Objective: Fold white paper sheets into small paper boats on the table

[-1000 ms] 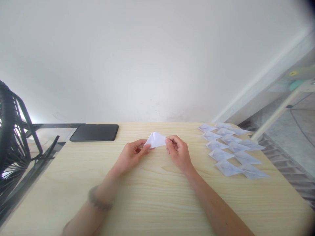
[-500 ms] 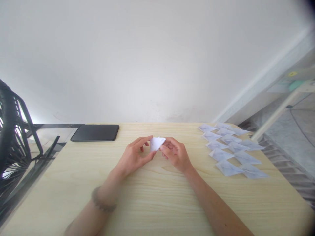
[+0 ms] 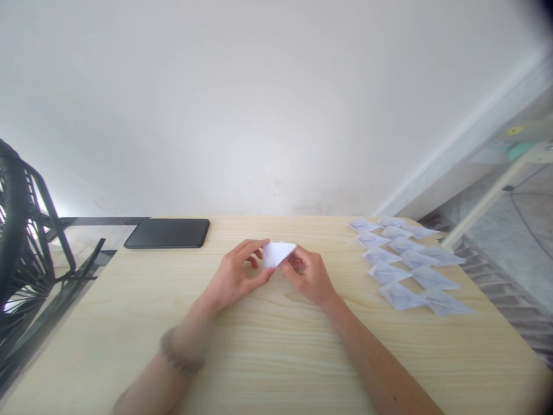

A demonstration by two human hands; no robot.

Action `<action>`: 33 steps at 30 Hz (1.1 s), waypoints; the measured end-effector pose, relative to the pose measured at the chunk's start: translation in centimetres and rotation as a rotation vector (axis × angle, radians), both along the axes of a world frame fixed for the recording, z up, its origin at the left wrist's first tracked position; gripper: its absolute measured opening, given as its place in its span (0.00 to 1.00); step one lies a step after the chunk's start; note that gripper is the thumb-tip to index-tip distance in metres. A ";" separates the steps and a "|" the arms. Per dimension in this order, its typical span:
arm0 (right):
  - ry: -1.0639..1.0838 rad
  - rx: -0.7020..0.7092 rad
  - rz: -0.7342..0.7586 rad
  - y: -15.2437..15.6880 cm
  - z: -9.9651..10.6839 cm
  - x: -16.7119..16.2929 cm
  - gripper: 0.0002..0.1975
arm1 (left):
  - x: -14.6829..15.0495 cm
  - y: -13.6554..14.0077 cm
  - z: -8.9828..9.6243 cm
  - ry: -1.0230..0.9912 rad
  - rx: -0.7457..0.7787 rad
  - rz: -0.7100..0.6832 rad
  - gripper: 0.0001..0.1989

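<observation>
A small folded white paper is held between my two hands, just above the middle of the table. My left hand pinches its left side, thumb at the near edge and index finger at the far edge. At the right side, my right hand grips the paper's pointed end between thumb and curled fingers; part of that end is hidden by them. Several folded white paper pieces, pointed at the ends, lie in rows on the table's right side.
A black phone lies flat at the back left of the light wooden table. Behind the table rises a white wall. A dark woven chair stands at the left, and a pale metal leg beyond the right edge.
More of the paper's pointed right end shows now, reaching farther right. My right hand's fingers have shifted slightly on it, while my left hand stays almost in place.
</observation>
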State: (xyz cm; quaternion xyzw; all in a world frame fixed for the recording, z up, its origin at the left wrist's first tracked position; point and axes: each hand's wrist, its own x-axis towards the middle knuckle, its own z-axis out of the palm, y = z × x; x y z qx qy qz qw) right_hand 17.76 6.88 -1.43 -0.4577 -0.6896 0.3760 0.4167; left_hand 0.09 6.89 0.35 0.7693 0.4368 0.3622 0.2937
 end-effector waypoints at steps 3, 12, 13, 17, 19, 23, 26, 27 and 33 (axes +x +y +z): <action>0.000 0.022 -0.043 0.2 -0.1 0.1 0.06 | 0.3 -0.3 0.4 -0.033 0.030 -0.065 0.21; -0.141 0.224 -0.172 0.2 -0.7 0.2 0.04 | 0.9 -0.4 -0.3 -0.300 -0.359 0.013 0.16; -0.165 0.277 -0.172 0.1 -0.7 0.1 0.04 | 0.9 -0.4 -0.3 -0.330 -0.421 0.021 0.17; -0.266 0.493 -0.119 -0.2 -0.6 -0.3 0.04 | 1.0 -0.2 0.4 -0.347 -0.570 -0.098 0.19; -0.318 0.566 -0.099 -0.3 -0.5 -0.5 0.05 | 0.9 -0.2 0.9 -0.337 -0.585 -0.156 0.20; -0.346 0.592 -0.077 -0.5 -0.5 -0.8 0.04 | 0.7 0.0 1.2 -0.327 -0.608 -0.133 0.16; -0.279 0.500 -0.080 -0.6 -0.5 -0.8 0.05 | 0.4 0.2 0.7 -0.315 -0.640 -0.071 0.16; -0.254 0.467 -0.074 -0.6 -0.5 -0.7 0.06 | 0.3 0.2 0.6 -0.311 -0.649 -0.049 0.16; -0.141 0.388 0.041 -0.6 -0.2 -0.4 0.09 | -0.1 0.7 0.2 -0.422 -0.705 0.005 0.16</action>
